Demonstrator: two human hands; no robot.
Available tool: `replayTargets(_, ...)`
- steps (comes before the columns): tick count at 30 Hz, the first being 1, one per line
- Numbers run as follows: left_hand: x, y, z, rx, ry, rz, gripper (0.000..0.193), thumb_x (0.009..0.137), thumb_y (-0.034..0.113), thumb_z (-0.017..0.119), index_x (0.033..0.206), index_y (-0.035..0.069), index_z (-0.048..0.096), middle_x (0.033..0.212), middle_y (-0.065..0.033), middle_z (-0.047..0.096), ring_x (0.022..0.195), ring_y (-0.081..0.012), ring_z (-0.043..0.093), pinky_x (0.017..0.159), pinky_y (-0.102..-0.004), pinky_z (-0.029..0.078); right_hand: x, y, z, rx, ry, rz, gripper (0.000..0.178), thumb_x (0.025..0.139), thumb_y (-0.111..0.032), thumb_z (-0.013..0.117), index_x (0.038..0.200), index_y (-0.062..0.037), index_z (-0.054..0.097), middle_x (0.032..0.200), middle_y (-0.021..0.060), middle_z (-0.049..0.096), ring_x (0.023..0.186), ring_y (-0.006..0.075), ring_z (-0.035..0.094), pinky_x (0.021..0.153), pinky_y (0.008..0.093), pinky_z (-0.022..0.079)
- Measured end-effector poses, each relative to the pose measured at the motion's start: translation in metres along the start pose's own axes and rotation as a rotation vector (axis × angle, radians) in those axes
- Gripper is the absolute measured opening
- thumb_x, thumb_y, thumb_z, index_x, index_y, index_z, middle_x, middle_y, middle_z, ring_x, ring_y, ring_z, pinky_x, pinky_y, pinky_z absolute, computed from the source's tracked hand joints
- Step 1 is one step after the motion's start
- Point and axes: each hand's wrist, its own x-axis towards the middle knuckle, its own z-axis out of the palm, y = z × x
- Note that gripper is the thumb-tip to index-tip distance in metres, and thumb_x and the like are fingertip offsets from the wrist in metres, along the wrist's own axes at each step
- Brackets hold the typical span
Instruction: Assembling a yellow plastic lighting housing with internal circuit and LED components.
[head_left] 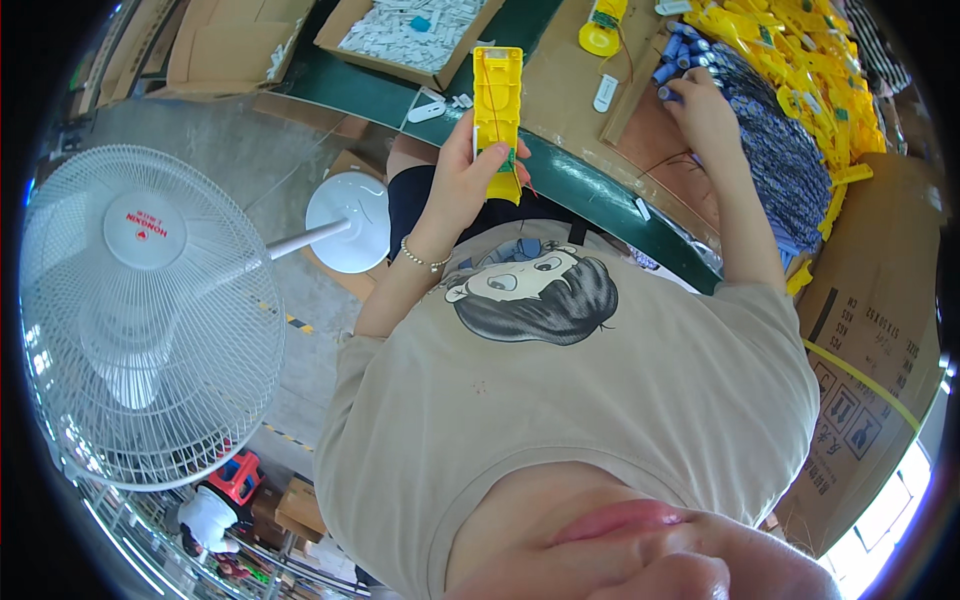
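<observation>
My left hand (468,170) is wrapped round a long yellow plastic housing (497,100), held upright over the near edge of the bench. Its open inner side shows a thin red wire and a small green circuit board (512,160) by my thumb. To the right, my right hand (703,112) is closed, fingertips on a blue cylinder (669,93) that looks like a battery cell. Several more blue cylinders (684,50) lie just beyond those fingers, at the edge of a large heap of dark wired parts (770,150).
Yellow housings (800,60) are piled behind the heap. A carton (440,75) of small white parts stands at the back, and a white part (605,93) lies on the cardboard. A white fan (150,310) stands at left, a large carton (870,330) at right.
</observation>
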Motion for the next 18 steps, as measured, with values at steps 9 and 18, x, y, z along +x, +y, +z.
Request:
replayTargets(9, -0.003, -0.005, 0.006, 0.265, 0.021, 0.054, 0.034, 0.093, 0.005, 0.043, 0.126, 0.001, 0.036, 0.096, -0.0102, 0.057, 0.078, -0.0142, 0.059, 0.072, -0.0272, 0.050, -0.004, -0.124, -0.058, 1.396, 0.089, 0.168, 0.023, 0.078, -0.008, 0.071, 0.098, 0.0029, 0.063, 0.080, 0.0043, 0.066, 0.065, 0.0067, 0.059, 0.059, 0.0192, 0.048)
replayTargets(18, -0.008, -0.003, 0.010, 0.475, 0.135, 0.124, 0.043, 0.091, 0.005, 0.048, 0.130, 0.002, 0.030, 0.096, -0.0102, 0.058, 0.078, -0.0136, 0.061, 0.070, -0.0280, 0.050, 0.006, -0.161, -0.037, 1.512, -0.103, 0.165, 0.023, 0.081, -0.011, 0.069, 0.098, 0.0024, 0.063, 0.080, 0.0042, 0.064, 0.061, 0.0047, 0.058, 0.048, 0.0177, 0.045)
